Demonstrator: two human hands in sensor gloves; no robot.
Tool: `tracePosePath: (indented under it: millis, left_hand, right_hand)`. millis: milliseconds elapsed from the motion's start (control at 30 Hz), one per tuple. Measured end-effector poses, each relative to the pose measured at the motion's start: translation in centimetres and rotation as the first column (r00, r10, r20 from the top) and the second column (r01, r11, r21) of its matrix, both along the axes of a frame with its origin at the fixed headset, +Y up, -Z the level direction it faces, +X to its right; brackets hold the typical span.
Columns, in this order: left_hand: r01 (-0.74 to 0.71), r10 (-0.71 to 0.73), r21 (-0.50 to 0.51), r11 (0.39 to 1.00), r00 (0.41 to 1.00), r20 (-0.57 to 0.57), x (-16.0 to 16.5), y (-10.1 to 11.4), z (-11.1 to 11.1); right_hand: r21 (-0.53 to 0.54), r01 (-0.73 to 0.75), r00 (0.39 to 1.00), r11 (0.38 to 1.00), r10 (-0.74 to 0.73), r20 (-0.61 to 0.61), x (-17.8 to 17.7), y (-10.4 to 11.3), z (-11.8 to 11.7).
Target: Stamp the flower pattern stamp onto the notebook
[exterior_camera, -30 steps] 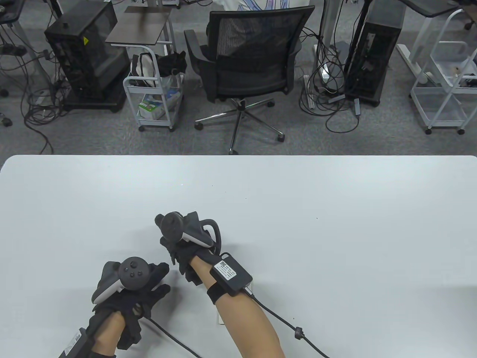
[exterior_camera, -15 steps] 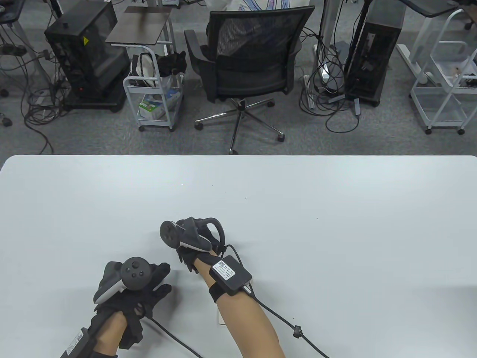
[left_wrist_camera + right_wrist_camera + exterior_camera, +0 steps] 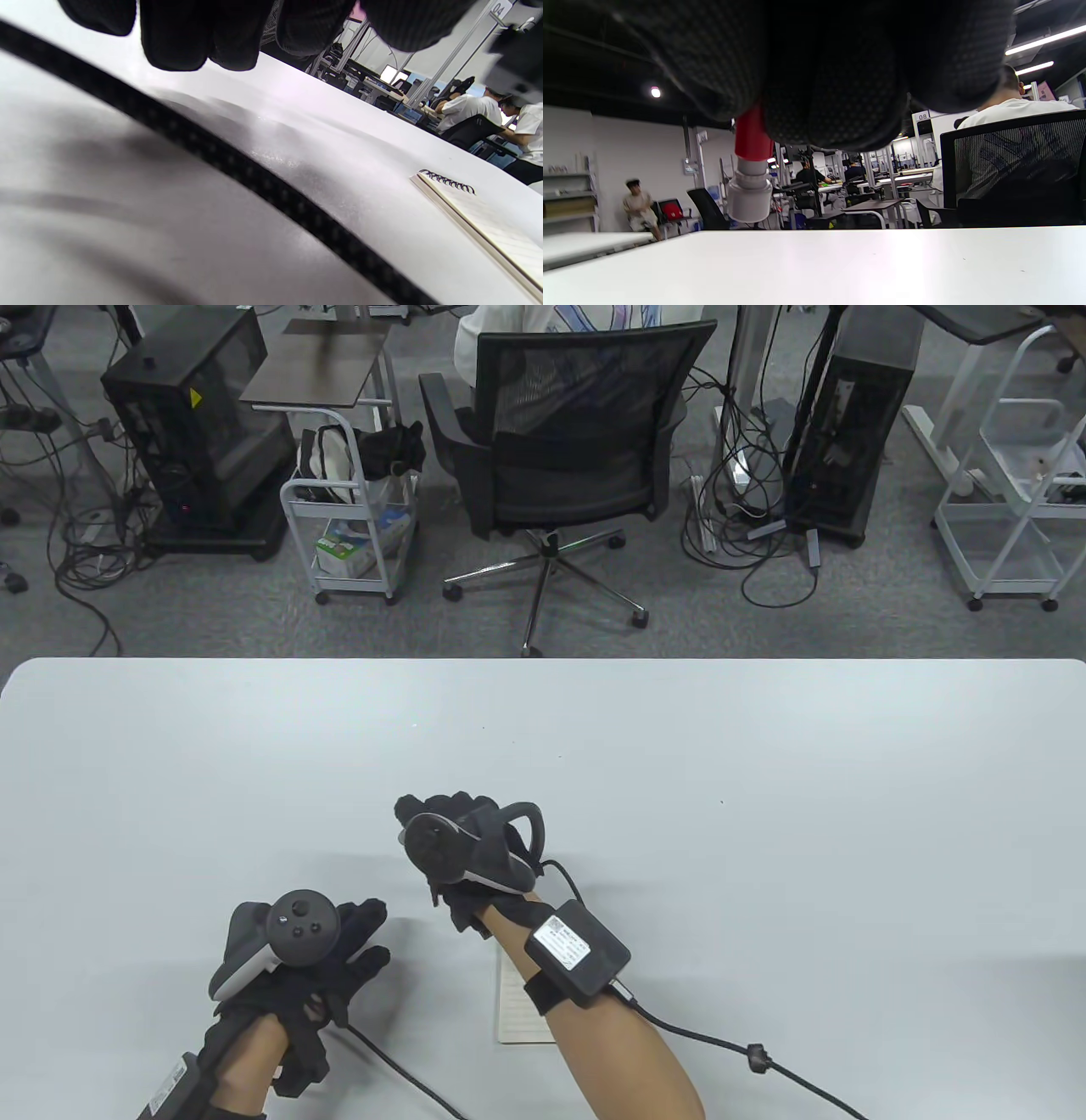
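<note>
Down at 6 o'clock on the tabletop [image 3: 764, 831], the notebook [image 3: 519, 1010] lies flat, partly under the right forearm. Right hand [image 3: 462, 857] fingers [image 3: 831, 76] grip the red-and-white stamp [image 3: 751, 178]. Left hand [image 3: 297, 959] fingers lie spread, palm down. Background post reads "04".

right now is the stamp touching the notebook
Apart. The right wrist view shows the stamp held in the right hand, hanging in the air; the table view shows the notebook back under the forearm.
</note>
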State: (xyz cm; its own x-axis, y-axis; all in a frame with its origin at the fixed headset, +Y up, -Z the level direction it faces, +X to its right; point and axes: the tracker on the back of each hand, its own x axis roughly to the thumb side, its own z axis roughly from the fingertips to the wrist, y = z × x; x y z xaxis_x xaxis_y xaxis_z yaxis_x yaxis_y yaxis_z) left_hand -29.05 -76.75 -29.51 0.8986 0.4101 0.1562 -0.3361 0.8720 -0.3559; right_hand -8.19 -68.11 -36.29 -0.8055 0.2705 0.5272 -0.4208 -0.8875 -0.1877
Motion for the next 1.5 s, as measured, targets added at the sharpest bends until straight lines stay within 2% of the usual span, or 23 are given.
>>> tracePosePath:
  millis: [133,200,367,500,600,667,767,900,1100,1233,1333,1500]
  left_hand:
    - [-0.042,0.042,0.015,0.999,0.999,-0.008,-0.1,0.1,0.0]
    - [-0.075,0.076,0.036,0.997,0.997,-0.017,-0.1,0.2,0.0]
    - [-0.115,0.116,0.054,0.992,0.993,-0.012,0.1,0.4,0.3]
    - [-0.148,0.148,0.076,0.986,0.989,-0.001,0.7,0.4,0.3]
    - [-0.238,0.239,0.097,0.966,0.971,0.004,1.3,0.5,0.4]
    - [-0.3,0.299,0.114,0.947,0.954,0.019,1.9,0.5,0.4]
    - [-0.397,0.395,0.142,0.907,0.918,0.043,3.3,0.7,0.6]
    - [-0.542,0.534,0.154,0.826,0.84,0.091,6.3,1.4,0.9]
    - [-0.666,0.657,0.199,0.719,0.745,0.118,9.2,2.2,1.4]
    - [-0.658,0.639,0.259,0.707,0.751,0.164,9.5,2.6,1.5]
    - [-0.693,0.673,0.251,0.676,0.719,0.171,9.6,2.6,1.5]
    - [-0.68,0.656,0.243,0.692,0.733,0.182,9.6,2.6,1.5]
  right_hand:
    - [-0.047,0.166,0.986,0.985,-0.166,0.016,4.3,0.7,1.9]
    - [-0.116,0.299,0.954,0.947,-0.296,0.047,7.0,0.4,2.9]
    - [-0.229,0.544,0.839,0.807,-0.53,0.123,12.4,-1.9,5.4]
    - [-0.253,0.635,0.772,0.73,-0.612,0.171,15.1,-3.4,6.6]
    - [-0.283,0.721,0.689,0.633,-0.698,0.195,16.3,-4.5,7.4]
    - [-0.304,0.739,0.667,0.602,-0.718,0.199,16.8,-5.0,7.8]
    - [-0.316,0.744,0.657,0.588,-0.728,0.193,17.2,-5.5,8.2]
    - [-0.344,0.743,0.652,0.574,-0.737,0.179,16.8,-6.0,8.7]
    - [-0.37,0.735,0.649,0.568,-0.747,0.144,15.4,-6.3,9.3]
    - [-0.352,0.74,0.648,0.573,-0.748,0.143,14.9,-6.4,9.5]
    - [-0.368,0.742,0.643,0.561,-0.751,0.151,14.7,-6.7,9.5]
    - [-0.387,0.716,0.668,0.581,-0.731,0.138,14.6,-6.9,9.3]
